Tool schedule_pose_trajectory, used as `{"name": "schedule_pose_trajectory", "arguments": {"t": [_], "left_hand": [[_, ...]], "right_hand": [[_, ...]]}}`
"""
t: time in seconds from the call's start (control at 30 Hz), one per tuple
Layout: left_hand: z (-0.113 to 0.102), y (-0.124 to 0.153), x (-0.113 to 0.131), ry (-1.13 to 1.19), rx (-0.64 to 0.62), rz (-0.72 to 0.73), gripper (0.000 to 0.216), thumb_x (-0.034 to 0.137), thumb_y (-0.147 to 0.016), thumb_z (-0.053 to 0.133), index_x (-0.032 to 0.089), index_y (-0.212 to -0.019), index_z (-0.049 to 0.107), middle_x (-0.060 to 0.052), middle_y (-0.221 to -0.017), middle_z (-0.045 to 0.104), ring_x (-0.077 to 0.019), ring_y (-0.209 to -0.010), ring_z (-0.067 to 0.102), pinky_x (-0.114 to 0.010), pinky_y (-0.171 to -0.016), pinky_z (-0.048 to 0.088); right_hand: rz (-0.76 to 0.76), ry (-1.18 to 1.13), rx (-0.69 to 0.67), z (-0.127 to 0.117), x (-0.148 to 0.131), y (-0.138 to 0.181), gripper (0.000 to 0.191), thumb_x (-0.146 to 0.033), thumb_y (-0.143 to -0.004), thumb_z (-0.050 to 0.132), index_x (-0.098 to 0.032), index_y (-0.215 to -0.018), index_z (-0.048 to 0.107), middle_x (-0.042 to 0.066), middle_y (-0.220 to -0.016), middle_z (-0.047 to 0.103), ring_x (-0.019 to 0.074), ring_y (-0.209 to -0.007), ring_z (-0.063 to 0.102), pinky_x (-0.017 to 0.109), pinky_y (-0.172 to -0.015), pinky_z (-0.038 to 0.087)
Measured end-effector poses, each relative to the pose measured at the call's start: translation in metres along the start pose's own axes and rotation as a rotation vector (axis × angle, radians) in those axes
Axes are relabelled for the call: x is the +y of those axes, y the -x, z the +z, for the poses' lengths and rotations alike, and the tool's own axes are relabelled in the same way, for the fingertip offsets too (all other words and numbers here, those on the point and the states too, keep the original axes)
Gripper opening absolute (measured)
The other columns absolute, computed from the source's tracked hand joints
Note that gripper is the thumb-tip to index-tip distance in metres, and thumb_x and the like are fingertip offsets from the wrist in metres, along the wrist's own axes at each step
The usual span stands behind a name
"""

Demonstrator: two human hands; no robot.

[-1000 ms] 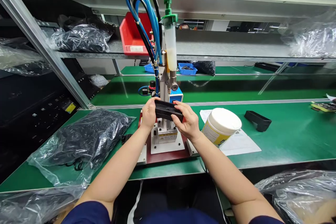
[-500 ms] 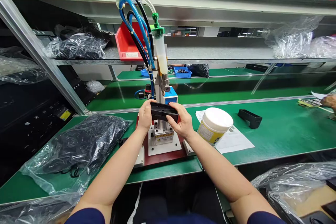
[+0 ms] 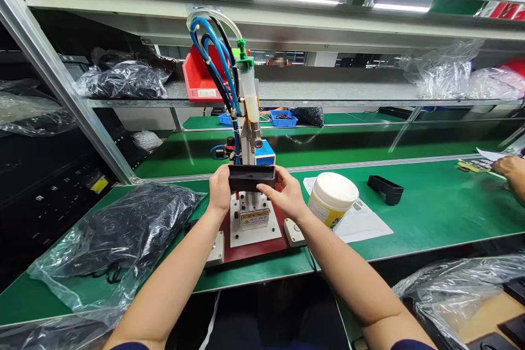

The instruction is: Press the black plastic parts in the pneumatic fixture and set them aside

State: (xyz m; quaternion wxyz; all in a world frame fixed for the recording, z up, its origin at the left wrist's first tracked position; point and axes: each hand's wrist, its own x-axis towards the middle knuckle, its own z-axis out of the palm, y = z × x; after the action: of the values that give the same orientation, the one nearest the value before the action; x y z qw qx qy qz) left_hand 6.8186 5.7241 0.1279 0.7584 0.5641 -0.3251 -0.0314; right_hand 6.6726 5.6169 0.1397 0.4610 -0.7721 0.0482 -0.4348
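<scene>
A long black plastic part [image 3: 251, 177] is held level between both my hands, just under the nozzle of a dispensing machine [image 3: 248, 136] with a milky syringe and blue hoses. My left hand [image 3: 219, 190] grips the part's left end. My right hand [image 3: 284, 193] grips its right end with fingers curled over the front. Below the part sits the machine's white fixture block on a dark red base plate [image 3: 250, 246].
A white-lidded tub [image 3: 331, 197] stands on paper right of the machine. Another black part [image 3: 384, 189] lies farther right. A plastic bag of black parts [image 3: 118, 235] covers the left bench. Another person's hand [image 3: 508, 168] shows at the right edge. More bags lie at bottom right.
The black part has turned from a slant to level in front of the machine. Another person's hand has come further into view at the right edge. The camera has tilted up slightly.
</scene>
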Motion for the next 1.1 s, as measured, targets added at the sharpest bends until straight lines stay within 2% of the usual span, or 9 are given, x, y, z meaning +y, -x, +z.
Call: {"name": "schedule_pose_trajectory", "arguments": {"t": [0.2,0.27,0.4,0.47,0.57,0.67,0.87,1.0,1.1], "left_hand": [[-0.013,0.026,0.039,0.126,-0.156,-0.058,0.026,0.038,-0.08,0.057,0.018,-0.095,0.063,-0.003,-0.086,0.063,-0.0172,-0.075,0.059,-0.026,-0.064,0.048],[-0.023,0.036,0.059,0.098,-0.325,-0.133,0.03,0.04,-0.077,0.063,0.019,-0.099,0.064,-0.005,-0.091,0.065,-0.0185,-0.077,0.061,-0.027,-0.065,0.049],[-0.035,0.062,0.085,-0.05,-0.822,-0.372,0.04,0.039,-0.075,0.071,0.021,-0.11,0.064,-0.009,-0.104,0.069,-0.0253,-0.091,0.066,-0.033,-0.075,0.053],[-0.031,0.078,0.085,-0.108,-0.949,-0.419,0.041,0.037,-0.075,0.072,0.022,-0.112,0.064,-0.01,-0.107,0.07,-0.0273,-0.098,0.066,-0.037,-0.082,0.054],[-0.014,0.102,0.072,-0.11,-0.84,-0.369,0.043,0.039,-0.074,0.073,0.02,-0.112,0.063,-0.01,-0.109,0.07,-0.0276,-0.103,0.065,-0.039,-0.09,0.052],[0.007,0.126,0.053,-0.041,-0.663,-0.352,0.046,0.043,-0.075,0.071,0.019,-0.113,0.06,-0.011,-0.105,0.07,-0.027,-0.099,0.066,-0.04,-0.087,0.054],[0.043,0.17,0.029,-0.008,-0.618,-0.259,0.043,0.042,-0.08,0.068,0.02,-0.116,0.056,-0.009,-0.107,0.068,-0.0238,-0.096,0.064,-0.037,-0.086,0.052],[0.053,0.188,0.023,0.034,-0.646,-0.206,0.043,0.039,-0.084,0.065,0.023,-0.121,0.053,-0.008,-0.114,0.065,-0.0225,-0.1,0.063,-0.034,-0.089,0.051],[0.054,0.19,0.019,0.036,-0.682,-0.243,0.046,0.041,-0.083,0.066,0.021,-0.122,0.054,-0.01,-0.116,0.065,-0.0243,-0.102,0.063,-0.033,-0.088,0.051]], "right_hand": [[-0.098,-0.099,-0.083,-0.017,-0.011,0.01,0.059,-0.048,-0.072,0.077,-0.021,-0.12,0.055,0.01,-0.115,0.064,0.0235,-0.107,0.063,0.039,-0.096,0.051],[-0.141,-0.064,-0.166,-0.032,-0.023,0.015,0.059,-0.048,-0.072,0.078,-0.022,-0.12,0.056,0.009,-0.117,0.063,0.0244,-0.11,0.061,0.039,-0.098,0.05],[-0.143,0.017,-0.449,-0.066,-0.052,0.035,0.054,-0.039,-0.074,0.078,-0.025,-0.122,0.058,0.007,-0.118,0.064,0.0238,-0.111,0.06,0.038,-0.098,0.05],[-0.161,0.039,-0.542,-0.079,-0.058,0.05,0.057,-0.038,-0.073,0.079,-0.025,-0.124,0.059,0.007,-0.121,0.064,0.0245,-0.116,0.058,0.04,-0.102,0.047],[-0.078,0.029,-0.369,-0.084,-0.05,0.08,0.058,-0.039,-0.076,0.077,-0.028,-0.129,0.057,0.009,-0.132,0.058,0.0258,-0.129,0.049,0.046,-0.111,0.039],[0.168,-0.152,-0.097,-0.073,-0.038,0.116,0.066,-0.046,-0.078,0.073,-0.029,-0.137,0.048,0.012,-0.137,0.054,0.0267,-0.125,0.053,0.046,-0.099,0.05],[0.33,-0.307,0.177,-0.057,-0.042,0.166,0.04,-0.044,-0.082,0.069,-0.022,-0.115,0.063,0.01,-0.109,0.069,0.025,-0.1,0.067,0.042,-0.091,0.056],[0.28,-0.238,0.204,-0.072,-0.052,0.177,0.045,-0.043,-0.08,0.071,-0.022,-0.119,0.061,0.009,-0.109,0.068,0.0242,-0.101,0.065,0.04,-0.093,0.053],[0.297,-0.215,0.103,-0.094,-0.053,0.182,0.049,-0.047,-0.08,0.071,-0.022,-0.121,0.061,0.008,-0.111,0.066,0.0228,-0.102,0.063,0.039,-0.094,0.051]]}}
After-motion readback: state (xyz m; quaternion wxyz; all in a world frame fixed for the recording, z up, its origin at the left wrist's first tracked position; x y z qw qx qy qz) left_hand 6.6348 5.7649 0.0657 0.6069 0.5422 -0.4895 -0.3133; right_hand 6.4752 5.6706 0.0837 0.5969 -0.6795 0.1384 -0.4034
